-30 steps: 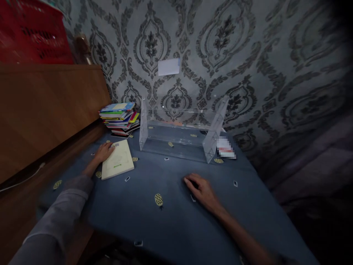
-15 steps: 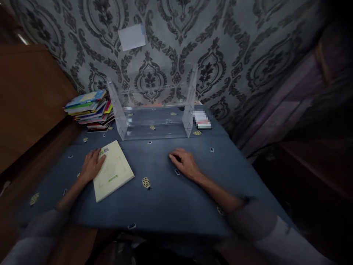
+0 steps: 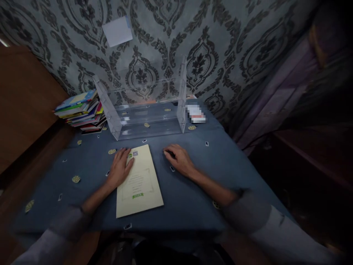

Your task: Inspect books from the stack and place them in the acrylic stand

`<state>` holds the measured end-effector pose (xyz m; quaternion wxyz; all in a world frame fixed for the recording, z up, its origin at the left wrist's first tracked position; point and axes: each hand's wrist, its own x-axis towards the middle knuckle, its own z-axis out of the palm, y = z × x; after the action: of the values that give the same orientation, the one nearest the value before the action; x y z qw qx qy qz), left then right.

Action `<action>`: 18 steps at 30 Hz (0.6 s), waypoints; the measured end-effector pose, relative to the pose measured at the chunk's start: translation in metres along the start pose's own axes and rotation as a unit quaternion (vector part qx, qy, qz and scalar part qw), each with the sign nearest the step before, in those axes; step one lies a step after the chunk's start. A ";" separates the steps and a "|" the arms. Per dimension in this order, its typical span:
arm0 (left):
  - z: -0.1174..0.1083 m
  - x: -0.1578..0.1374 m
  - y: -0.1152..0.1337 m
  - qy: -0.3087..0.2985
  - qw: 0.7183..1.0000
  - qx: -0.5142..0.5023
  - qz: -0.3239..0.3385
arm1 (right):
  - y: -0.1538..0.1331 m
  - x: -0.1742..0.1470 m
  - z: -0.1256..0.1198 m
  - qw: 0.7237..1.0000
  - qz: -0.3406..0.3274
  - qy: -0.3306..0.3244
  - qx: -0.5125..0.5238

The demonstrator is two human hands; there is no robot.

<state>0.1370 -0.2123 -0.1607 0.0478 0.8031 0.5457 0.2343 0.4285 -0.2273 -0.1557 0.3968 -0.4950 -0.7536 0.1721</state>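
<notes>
A pale yellow book (image 3: 140,184) lies on the blue tablecloth, its cover bearing a small QR code, faint text and a green label. My left hand (image 3: 120,167) rests flat over the book's upper left part, fingers stretched out and thumb on the cover. To the right of the book, my right hand (image 3: 179,160) lies on the cloth with its fingers loosely curled and nothing visible in them; it does not touch the book. Behind both hands stands a clear acrylic rack (image 3: 182,110) with slanted side panels.
A stack of colourful books (image 3: 79,110) stands left of the rack. A pixelated white item (image 3: 196,113) lies to its right. The patterned wall (image 3: 198,62), with a white sheet (image 3: 118,31) on it, rises behind the table (image 3: 193,198). A brown wooden panel (image 3: 24,99) borders the left.
The book has slid right and toward me with my left hand on it, and has turned straighter. My right hand keeps its curled pose on the cloth. The view has shifted slightly.
</notes>
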 end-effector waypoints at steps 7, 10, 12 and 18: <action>0.038 0.032 0.047 -0.013 0.995 -0.063 0.080 | 0.003 0.002 -0.004 0.998 0.059 0.022 -0.024; 0.043 0.040 0.051 -0.021 0.991 -0.096 0.091 | 0.006 0.003 -0.009 0.995 0.087 0.039 -0.022; 0.040 0.041 0.049 -0.013 0.988 -0.122 0.092 | 0.007 0.003 -0.010 0.995 0.087 0.039 -0.014; 0.014 0.043 0.039 0.049 0.987 -0.117 0.093 | 0.004 0.002 -0.012 0.994 0.097 0.042 0.000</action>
<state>0.1883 -0.1870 -0.1462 0.0931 0.8269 0.4389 0.3390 0.4396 -0.2252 -0.1502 0.4096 -0.5726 -0.6848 0.1883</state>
